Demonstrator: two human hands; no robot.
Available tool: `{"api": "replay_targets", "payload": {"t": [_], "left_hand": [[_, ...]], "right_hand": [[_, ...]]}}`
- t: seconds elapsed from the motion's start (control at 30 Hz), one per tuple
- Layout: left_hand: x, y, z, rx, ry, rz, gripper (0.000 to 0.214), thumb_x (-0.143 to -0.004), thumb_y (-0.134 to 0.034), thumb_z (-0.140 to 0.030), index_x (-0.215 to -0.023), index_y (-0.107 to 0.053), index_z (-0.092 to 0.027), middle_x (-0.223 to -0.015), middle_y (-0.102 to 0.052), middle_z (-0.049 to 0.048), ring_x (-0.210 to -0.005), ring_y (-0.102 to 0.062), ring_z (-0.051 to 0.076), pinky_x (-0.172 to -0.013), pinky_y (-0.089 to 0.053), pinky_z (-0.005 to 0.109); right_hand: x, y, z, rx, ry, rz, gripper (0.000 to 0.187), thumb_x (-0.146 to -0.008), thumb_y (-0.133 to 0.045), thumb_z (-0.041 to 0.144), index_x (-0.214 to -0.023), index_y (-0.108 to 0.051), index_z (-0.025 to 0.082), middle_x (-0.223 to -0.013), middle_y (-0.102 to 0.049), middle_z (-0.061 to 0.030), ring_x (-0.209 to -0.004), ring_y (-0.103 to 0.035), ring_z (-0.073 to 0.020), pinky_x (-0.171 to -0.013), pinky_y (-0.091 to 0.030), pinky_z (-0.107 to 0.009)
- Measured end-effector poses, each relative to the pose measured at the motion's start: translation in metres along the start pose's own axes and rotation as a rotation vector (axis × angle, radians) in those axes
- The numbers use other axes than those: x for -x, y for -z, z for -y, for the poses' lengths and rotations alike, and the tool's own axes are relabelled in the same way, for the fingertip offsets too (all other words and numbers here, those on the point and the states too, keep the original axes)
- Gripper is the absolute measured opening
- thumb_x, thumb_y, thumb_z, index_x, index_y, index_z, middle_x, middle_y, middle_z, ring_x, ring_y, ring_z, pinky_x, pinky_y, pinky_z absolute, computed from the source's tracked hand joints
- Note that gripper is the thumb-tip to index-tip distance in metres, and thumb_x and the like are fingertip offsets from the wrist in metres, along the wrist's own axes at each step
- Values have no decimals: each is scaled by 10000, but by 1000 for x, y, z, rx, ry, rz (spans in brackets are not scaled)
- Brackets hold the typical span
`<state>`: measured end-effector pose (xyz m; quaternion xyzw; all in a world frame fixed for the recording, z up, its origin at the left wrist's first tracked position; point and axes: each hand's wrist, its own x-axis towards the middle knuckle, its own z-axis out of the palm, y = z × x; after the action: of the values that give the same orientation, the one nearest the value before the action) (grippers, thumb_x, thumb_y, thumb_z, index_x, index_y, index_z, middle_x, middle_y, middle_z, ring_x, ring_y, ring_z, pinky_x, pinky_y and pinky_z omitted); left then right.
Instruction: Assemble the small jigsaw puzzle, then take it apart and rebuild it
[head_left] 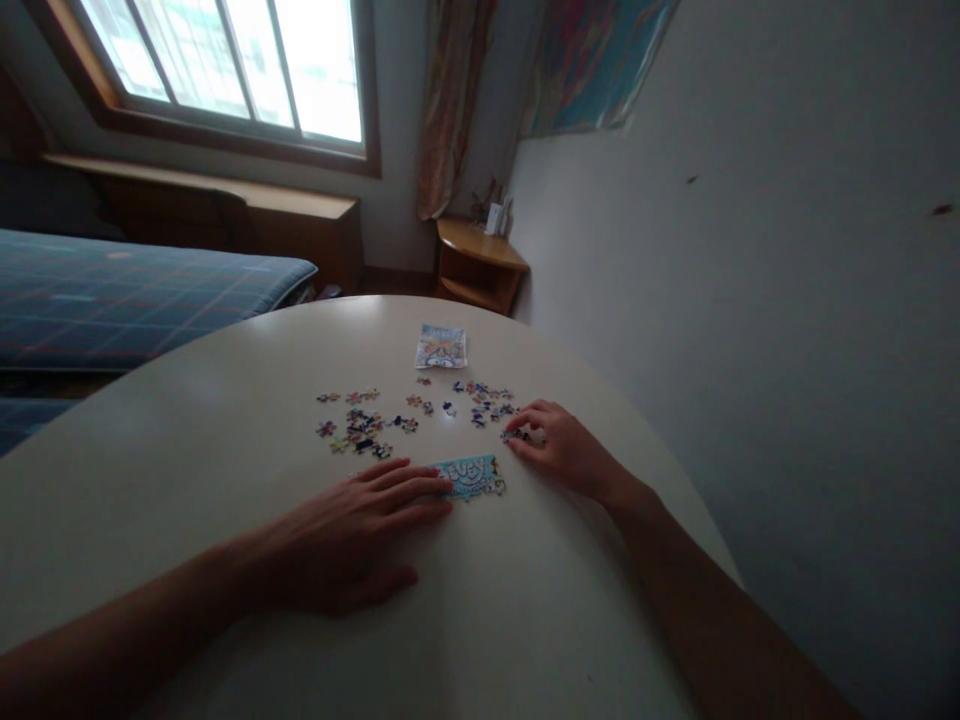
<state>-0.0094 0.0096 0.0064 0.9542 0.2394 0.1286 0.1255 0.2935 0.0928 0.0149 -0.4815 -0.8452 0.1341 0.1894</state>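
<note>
My left hand (pixel 375 530) lies flat on the white table, fingers stretched and thumb apart. Its fingertips rest on the left part of a joined blue strip of jigsaw puzzle (pixel 472 478), which shows pale lettering; the rest of that strip is under the hand. To the right, my right hand (pixel 566 445) is curled, thumb and forefinger closed around a small puzzle piece (pixel 510 436). More pieces lie beneath its fingers, partly hidden. Just beyond are loose puzzle pieces in a right cluster (pixel 487 405) and a left cluster (pixel 364 430), with a few single pieces (pixel 448 409) between.
A small printed packet (pixel 441 347) lies beyond the pieces on the round white table (pixel 180 470). A white wall (pixel 787 330) runs close along the right. Past the table are a plaid mattress (pixel 150 295), a wooden corner shelf (pixel 480 245) and a window (pixel 232 65).
</note>
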Motion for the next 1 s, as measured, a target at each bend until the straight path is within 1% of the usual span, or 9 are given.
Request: {"api": "replay_targets", "payload": {"t": [0.1,0.17,0.3,0.37,0.47,0.63,0.8,0.87,1.0], "left_hand": [[0,-1,0,-26,16,-21,590,-877,-601,-329,-1429,-415,-236,-1498,-441,83,-1363,-425,282,-1149,-336,491],[-2,-2,0,-53,43,-64,531,-893,-582,-309,-1400,-444,-231,-1456,-495,83,-1323,-471,272,-1128,-365,496],[-6,-7,3,-80,150,-269,329,-925,-541,-270,-1249,-555,-216,-1215,-664,80,-1108,-622,231,-989,-499,455],[-8,-8,4,-77,232,-375,263,-929,-538,-270,-1181,-582,-208,-1114,-697,75,-1019,-653,221,-917,-541,433],[-9,-8,6,-50,293,-475,226,-932,-551,-285,-1139,-585,-202,-1055,-708,66,-981,-665,210,-901,-554,417],[-9,-10,8,-52,268,-514,194,-930,-587,-304,-1099,-598,-211,-988,-711,46,-941,-667,193,-875,-558,391],[-9,-10,12,-20,203,-515,99,-943,-577,-267,-966,-648,-201,-934,-718,36,-870,-666,160,-809,-562,322],[-9,-9,13,-11,192,-510,94,-940,-580,-252,-945,-658,-199,-929,-724,34,-860,-665,155,-792,-562,310],[-9,-9,14,-47,164,-488,130,-947,-566,-248,-910,-680,-198,-907,-737,34,-850,-663,153,-765,-559,291]], "right_hand": [[0,2,6,-95,-63,13,81,-809,-674,252,-848,-715,194,-852,-692,-42,-781,-612,-169,-744,-463,-304],[1,2,14,-203,-90,10,100,-823,-664,270,-860,-708,188,-784,-699,-22,-700,-609,-146,-679,-460,-276],[5,-6,43,-381,-43,-68,257,-863,-636,288,-1106,-673,213,-806,-712,-6,-663,-602,-122,-619,-448,-250],[8,-14,59,-439,-47,-95,205,-879,-629,322,-1039,-714,228,-792,-711,-8,-651,-599,-118,-582,-436,-240],[12,-28,78,-553,-83,-83,183,-849,-674,338,-979,-743,229,-781,-727,-9,-669,-633,-126,-603,-472,-242],[13,-40,90,-685,-123,23,214,-827,-698,332,-1003,-753,223,-879,-768,-29,-737,-689,-149,-679,-537,-272],[14,-42,90,-696,-93,82,229,-826,-695,301,-1039,-749,233,-934,-772,-34,-800,-710,-176,-754,-558,-316],[15,-42,88,-652,-69,83,230,-837,-683,286,-1054,-742,235,-942,-770,-33,-811,-711,-175,-768,-555,-319],[15,-35,81,-322,64,21,206,-806,-718,243,-1010,-742,239,-939,-747,-42,-863,-680,-186,-833,-519,-357]]}}
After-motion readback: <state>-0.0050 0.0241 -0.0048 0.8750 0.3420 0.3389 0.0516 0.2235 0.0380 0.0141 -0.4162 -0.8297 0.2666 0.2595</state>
